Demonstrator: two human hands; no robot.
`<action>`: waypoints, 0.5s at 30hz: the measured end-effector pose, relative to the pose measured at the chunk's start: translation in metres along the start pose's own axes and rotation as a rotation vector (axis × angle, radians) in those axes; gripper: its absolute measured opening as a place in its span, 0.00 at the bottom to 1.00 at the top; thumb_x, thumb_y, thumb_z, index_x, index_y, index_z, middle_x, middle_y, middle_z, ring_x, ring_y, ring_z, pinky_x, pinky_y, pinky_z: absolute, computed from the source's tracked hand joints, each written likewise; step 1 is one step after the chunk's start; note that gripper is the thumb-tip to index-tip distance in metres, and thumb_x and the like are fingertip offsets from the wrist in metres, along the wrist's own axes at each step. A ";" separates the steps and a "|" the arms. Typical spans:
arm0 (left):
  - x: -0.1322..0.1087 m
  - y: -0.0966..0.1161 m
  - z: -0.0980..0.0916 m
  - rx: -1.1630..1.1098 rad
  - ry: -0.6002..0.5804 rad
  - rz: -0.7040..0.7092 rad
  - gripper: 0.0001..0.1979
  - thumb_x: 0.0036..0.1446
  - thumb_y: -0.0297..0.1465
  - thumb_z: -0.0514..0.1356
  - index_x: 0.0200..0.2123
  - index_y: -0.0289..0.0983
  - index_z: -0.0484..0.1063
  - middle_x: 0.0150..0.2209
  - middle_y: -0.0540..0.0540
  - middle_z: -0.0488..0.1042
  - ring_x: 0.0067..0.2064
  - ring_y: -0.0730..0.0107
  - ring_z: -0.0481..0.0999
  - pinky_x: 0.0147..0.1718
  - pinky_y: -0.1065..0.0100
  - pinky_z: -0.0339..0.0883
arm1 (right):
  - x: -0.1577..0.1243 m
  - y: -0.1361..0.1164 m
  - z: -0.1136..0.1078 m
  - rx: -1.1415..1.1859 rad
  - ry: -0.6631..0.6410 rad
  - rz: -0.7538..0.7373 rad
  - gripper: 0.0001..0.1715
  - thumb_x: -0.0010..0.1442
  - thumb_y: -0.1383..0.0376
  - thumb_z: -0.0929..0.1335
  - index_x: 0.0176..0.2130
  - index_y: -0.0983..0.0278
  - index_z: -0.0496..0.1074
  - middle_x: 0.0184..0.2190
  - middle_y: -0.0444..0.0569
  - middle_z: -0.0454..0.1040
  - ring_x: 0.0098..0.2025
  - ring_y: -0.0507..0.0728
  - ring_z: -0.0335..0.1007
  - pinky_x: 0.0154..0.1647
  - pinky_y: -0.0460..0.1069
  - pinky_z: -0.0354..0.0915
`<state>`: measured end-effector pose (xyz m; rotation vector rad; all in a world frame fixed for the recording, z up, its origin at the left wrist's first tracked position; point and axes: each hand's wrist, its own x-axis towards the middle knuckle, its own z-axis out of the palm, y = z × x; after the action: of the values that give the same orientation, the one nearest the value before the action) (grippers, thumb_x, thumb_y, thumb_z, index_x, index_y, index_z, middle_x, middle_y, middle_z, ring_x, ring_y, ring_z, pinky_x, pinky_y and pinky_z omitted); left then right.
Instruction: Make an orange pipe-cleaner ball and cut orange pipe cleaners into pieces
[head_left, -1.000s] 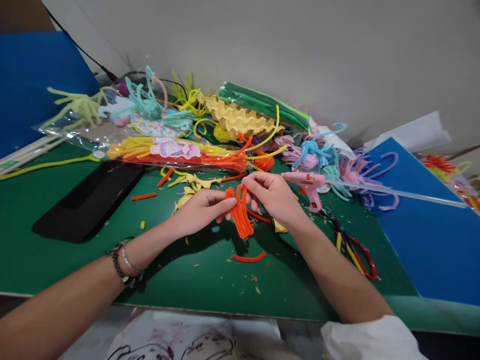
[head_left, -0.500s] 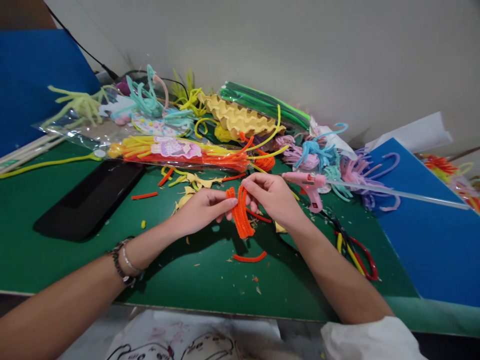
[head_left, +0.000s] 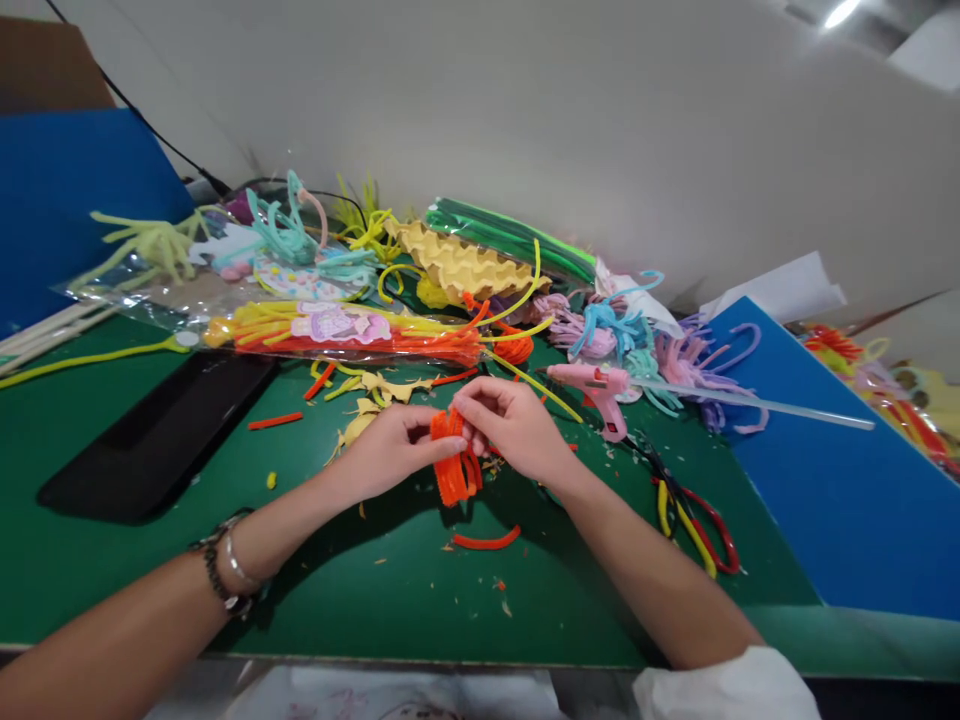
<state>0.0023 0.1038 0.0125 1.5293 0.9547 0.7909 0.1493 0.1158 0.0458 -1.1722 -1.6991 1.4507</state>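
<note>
A bundle of orange pipe cleaners (head_left: 452,478), bent side by side into a loop, is held above the green table between both hands. My left hand (head_left: 397,450) grips its left side, thumb across the front. My right hand (head_left: 517,430) pinches the upper right part with thumb and fingertips. Below the bundle, a short orange pipe cleaner piece (head_left: 486,540) lies on the table. Right of my right hand rests a pink glue gun (head_left: 604,390) with a long clear glue stick (head_left: 757,400) sticking out of its back.
Bagged yellow and orange pipe cleaners (head_left: 352,335) lie behind my hands, near a yellow egg carton piece (head_left: 457,260). A dark tablet-like slab (head_left: 157,440) is at left. Pliers with red and yellow handles (head_left: 705,525) lie right, beside a blue board (head_left: 840,480).
The view has tilted up and shifted slightly right. The orange bundle has been turned in my hands, and its loop now shows more openly; both hands still hold it.
</note>
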 end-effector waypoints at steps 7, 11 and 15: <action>0.000 0.002 -0.004 0.176 0.124 0.008 0.15 0.46 0.40 0.56 0.18 0.33 0.68 0.19 0.53 0.64 0.20 0.79 0.58 0.18 0.77 0.52 | -0.026 0.000 -0.038 -0.170 0.186 0.021 0.08 0.50 0.61 0.65 0.30 0.64 0.65 0.18 0.38 0.64 0.16 0.46 0.60 0.18 0.42 0.58; 0.000 0.005 -0.005 0.172 0.133 -0.021 0.15 0.46 0.40 0.55 0.20 0.33 0.69 0.19 0.52 0.65 0.21 0.77 0.60 0.20 0.76 0.54 | -0.058 0.016 -0.082 -0.426 0.295 0.130 0.17 0.49 0.56 0.65 0.18 0.64 0.62 0.14 0.40 0.61 0.17 0.48 0.58 0.19 0.44 0.56; 0.001 0.006 -0.005 0.110 0.133 -0.039 0.15 0.44 0.42 0.56 0.20 0.34 0.70 0.21 0.50 0.69 0.22 0.75 0.63 0.21 0.74 0.57 | -0.079 0.045 -0.116 -0.743 0.485 0.252 0.20 0.50 0.53 0.63 0.16 0.64 0.62 0.13 0.43 0.62 0.17 0.50 0.57 0.21 0.46 0.55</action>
<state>-0.0007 0.1062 0.0195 1.5623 1.1392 0.8319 0.2947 0.0957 0.0345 -1.9916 -1.8080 0.5429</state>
